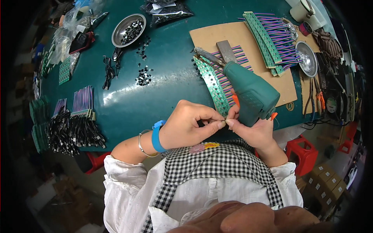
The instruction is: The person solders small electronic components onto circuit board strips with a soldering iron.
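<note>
My left hand [189, 123], with a blue band at its wrist, pinches something tiny at the table's near edge. Its fingertips meet those of my right hand [254, 132], and what lies between them is too small to name. My right hand also holds a green soldering gun [252, 87] with orange parts, its metal tip pointing up and left. Under the gun a green circuit board panel [213, 86] lies on the table, with coloured wires [225, 83] along its right side. A grey metal bar [226, 51] rests across the wires.
A metal bowl [129, 30] of small black parts stands at the far left-centre, with loose parts [143, 75] nearby. Wired boards [264, 42] are stacked on the cardboard sheet [285, 87]. Finished-looking cable bundles [82, 116] lie left. Pliers [320, 97] and a silvery dish [306, 58] sit right.
</note>
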`<act>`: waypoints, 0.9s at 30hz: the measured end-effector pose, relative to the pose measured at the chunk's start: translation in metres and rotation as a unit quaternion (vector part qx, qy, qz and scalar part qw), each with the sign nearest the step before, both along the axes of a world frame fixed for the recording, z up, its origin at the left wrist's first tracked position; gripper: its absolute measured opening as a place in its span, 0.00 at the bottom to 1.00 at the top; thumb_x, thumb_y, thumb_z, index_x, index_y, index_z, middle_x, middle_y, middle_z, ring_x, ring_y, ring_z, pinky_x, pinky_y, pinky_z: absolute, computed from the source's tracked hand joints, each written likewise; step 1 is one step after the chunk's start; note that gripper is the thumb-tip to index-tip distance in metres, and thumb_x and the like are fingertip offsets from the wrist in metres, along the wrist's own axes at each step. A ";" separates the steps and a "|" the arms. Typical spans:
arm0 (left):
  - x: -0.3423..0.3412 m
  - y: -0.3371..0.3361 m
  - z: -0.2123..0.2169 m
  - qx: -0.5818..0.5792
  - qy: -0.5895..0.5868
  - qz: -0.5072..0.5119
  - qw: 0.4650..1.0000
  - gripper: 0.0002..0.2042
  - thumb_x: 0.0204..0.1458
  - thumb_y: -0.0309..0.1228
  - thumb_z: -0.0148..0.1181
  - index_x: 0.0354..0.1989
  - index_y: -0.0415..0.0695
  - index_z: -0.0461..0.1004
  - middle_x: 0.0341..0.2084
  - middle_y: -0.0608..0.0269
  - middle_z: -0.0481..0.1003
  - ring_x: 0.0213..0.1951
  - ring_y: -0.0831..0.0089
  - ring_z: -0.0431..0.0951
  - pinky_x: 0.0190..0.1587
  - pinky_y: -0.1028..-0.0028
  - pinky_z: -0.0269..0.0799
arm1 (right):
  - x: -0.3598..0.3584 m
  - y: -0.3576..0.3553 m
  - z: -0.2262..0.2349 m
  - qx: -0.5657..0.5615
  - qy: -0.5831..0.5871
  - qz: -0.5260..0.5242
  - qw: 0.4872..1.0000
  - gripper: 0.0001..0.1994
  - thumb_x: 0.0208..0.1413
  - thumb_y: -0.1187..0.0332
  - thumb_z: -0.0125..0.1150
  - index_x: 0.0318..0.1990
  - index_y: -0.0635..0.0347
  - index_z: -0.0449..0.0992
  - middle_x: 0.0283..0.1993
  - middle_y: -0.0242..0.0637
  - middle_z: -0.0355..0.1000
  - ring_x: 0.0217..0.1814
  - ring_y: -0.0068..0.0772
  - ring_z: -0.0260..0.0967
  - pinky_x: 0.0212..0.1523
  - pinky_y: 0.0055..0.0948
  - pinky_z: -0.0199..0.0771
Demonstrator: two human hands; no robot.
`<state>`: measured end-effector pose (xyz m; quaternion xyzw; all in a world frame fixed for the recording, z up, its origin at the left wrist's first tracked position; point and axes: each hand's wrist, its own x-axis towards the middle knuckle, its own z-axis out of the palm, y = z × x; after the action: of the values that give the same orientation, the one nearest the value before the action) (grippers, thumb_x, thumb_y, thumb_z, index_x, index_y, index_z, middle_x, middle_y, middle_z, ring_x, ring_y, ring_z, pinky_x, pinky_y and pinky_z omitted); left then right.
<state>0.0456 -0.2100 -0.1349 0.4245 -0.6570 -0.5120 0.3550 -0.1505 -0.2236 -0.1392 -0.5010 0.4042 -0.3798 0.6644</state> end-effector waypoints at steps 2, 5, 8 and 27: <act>0.000 -0.001 0.001 0.010 0.003 -0.014 1.000 0.02 0.43 0.20 0.60 0.26 0.38 0.77 0.20 0.59 0.76 0.22 0.75 0.76 0.25 0.79 0.70 | -0.001 0.001 0.000 0.007 -0.001 0.018 1.000 0.09 0.44 0.83 0.60 0.35 0.65 0.71 0.30 0.30 0.71 0.31 0.17 0.68 0.32 0.17 0.69; 0.002 -0.007 -0.001 0.018 0.007 -0.036 0.999 0.02 0.43 0.20 0.56 0.25 0.37 0.76 0.20 0.60 0.76 0.23 0.76 0.76 0.27 0.80 0.70 | -0.005 0.000 -0.001 -0.050 0.051 0.048 0.996 0.09 0.44 0.83 0.60 0.35 0.65 0.72 0.31 0.30 0.71 0.32 0.17 0.68 0.34 0.18 0.70; 0.010 -0.017 -0.010 0.094 -0.008 -0.005 0.996 0.04 0.46 0.21 0.53 0.26 0.36 0.74 0.21 0.62 0.75 0.25 0.80 0.75 0.30 0.80 0.71 | -0.006 -0.001 0.008 -0.005 0.061 -0.017 0.998 0.08 0.45 0.82 0.60 0.34 0.65 0.73 0.31 0.31 0.72 0.32 0.19 0.69 0.35 0.19 0.71; 0.028 -0.056 -0.044 0.318 0.072 0.119 0.938 0.07 0.51 0.26 0.55 0.27 0.35 0.75 0.18 0.61 0.75 0.20 0.81 0.73 0.24 0.84 0.69 | -0.060 0.013 -0.006 0.027 -0.032 -0.109 0.993 0.30 0.39 0.73 0.62 0.49 0.80 0.57 0.41 0.52 0.64 0.15 0.27 0.62 0.12 0.22 0.65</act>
<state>0.0736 -0.2656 -0.1792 0.5526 -0.3774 -0.6772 0.3060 -0.2107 -0.2106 -0.1453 -0.4235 0.4447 -0.4549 0.6450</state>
